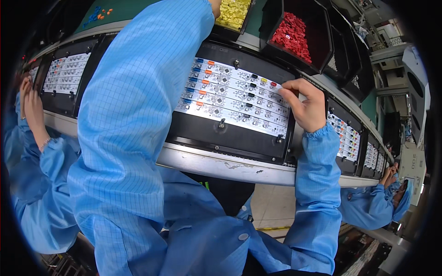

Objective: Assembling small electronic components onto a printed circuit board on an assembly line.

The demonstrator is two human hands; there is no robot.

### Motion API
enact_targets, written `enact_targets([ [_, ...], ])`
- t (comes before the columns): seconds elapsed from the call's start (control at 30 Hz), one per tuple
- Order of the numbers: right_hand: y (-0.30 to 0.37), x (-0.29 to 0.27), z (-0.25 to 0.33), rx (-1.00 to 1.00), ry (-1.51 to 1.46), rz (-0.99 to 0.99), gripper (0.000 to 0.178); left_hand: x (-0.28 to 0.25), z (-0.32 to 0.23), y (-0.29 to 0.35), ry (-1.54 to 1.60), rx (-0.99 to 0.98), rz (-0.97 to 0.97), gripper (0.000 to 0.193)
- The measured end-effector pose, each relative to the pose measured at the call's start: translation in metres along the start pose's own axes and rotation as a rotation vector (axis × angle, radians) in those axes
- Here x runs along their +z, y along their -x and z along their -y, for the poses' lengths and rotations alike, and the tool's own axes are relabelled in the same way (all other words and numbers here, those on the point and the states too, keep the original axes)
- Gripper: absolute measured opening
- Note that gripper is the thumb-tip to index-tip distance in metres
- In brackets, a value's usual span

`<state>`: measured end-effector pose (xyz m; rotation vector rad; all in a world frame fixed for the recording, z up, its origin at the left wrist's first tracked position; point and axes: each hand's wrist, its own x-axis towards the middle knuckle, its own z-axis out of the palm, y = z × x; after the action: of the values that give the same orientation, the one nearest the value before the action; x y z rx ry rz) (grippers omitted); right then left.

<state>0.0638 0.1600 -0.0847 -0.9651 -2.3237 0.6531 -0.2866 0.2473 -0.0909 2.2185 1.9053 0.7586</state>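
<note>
My left arm stretches forward to a bin of small yellow connectors point(233, 14). Only the wrist end of my left hand point(215, 6) shows at the top edge, so its fingers are out of sight. My right hand point(307, 105) is at the right end of the top row of a white circuit board panel point(239, 94), thumb and forefinger pinched together. Whatever is between those fingertips is too small to tell. A red connector point(273, 84) sits just left of them, with a yellow connector point(264, 80) beside it. Blue, orange and black connectors stand in columns along the panel's rows.
The panel lies in a black fixture point(198, 128) with clamp knobs, on a metal-edged line point(230, 166). A black bin of red connectors point(293, 37) stands beyond it. Similar panels point(67, 73) lie either side. Co-workers' hands point(33, 108) show at left and far right.
</note>
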Motion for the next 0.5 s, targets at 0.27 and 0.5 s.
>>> enact_targets([
  [0.27, 0.005, 0.015, -0.015, 0.054, -0.009, 0.02, 0.021, 0.018, -0.009, -0.013, -0.257, -0.254, 0.122, 0.027],
  [0.5, 0.004, 0.003, -0.018, 0.077, -0.074, 0.133, 0.023, 0.012, -0.019, -0.011, -0.268, -0.245, 0.1, 0.028],
])
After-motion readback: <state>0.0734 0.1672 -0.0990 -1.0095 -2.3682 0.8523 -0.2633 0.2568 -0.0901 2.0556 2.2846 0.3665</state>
